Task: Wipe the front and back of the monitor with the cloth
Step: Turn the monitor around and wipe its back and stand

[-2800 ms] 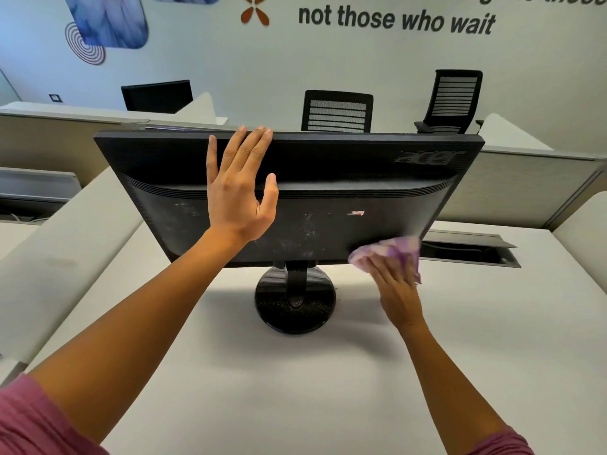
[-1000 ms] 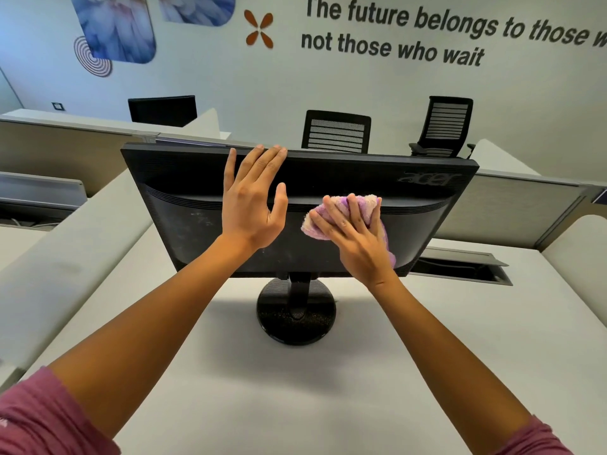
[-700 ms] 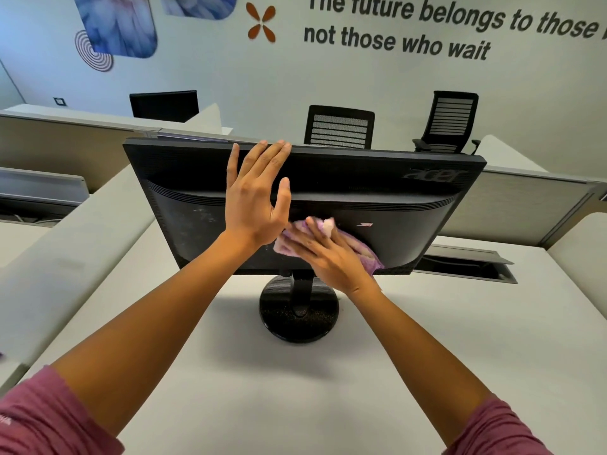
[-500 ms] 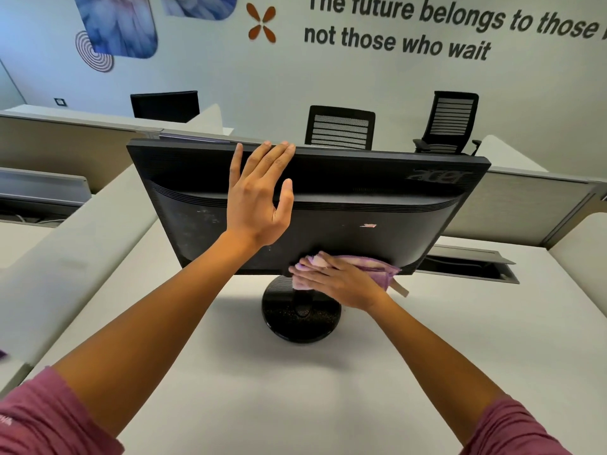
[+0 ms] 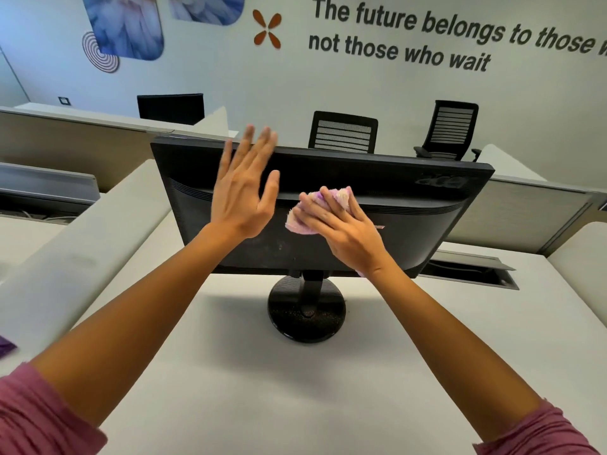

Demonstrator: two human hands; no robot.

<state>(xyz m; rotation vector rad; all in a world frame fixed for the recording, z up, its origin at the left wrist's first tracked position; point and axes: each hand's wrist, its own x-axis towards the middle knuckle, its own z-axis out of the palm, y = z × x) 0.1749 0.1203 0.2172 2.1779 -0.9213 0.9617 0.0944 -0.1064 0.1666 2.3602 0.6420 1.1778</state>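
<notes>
The black monitor (image 5: 410, 231) is being shown from behind, standing on its round base (image 5: 307, 315) on the white desk (image 5: 295, 389), with its back panel tilted toward the camera. The pink-and-purple cloth (image 5: 300, 221) is being pressed flat against the upper middle of that back panel by the right hand (image 5: 345, 229); the fingers are being laid nearly straight over the cloth, with folds of fabric showing above and to the left of the fingertips. A small tail of the cloth is being glimpsed just below the right wrist, at the monitor's lower edge.

The left hand (image 5: 244, 195) is being held up wide and flat, fingers spread and straight, just left of the cloth, with nothing held in it. Its fingertips are being blurred above the monitor's top edge, and whether the palm is touching the panel cannot be told.

Both forearms are being extended across the desk, with rose-coloured sleeves (image 5: 39, 412) seen at the bottom corners. Behind the monitor, 2 black mesh chairs (image 5: 343, 133) are being shown against a wall bearing printed lettering (image 5: 397, 50). An open cable tray (image 5: 473, 274) is being seen in the desk at the right.
</notes>
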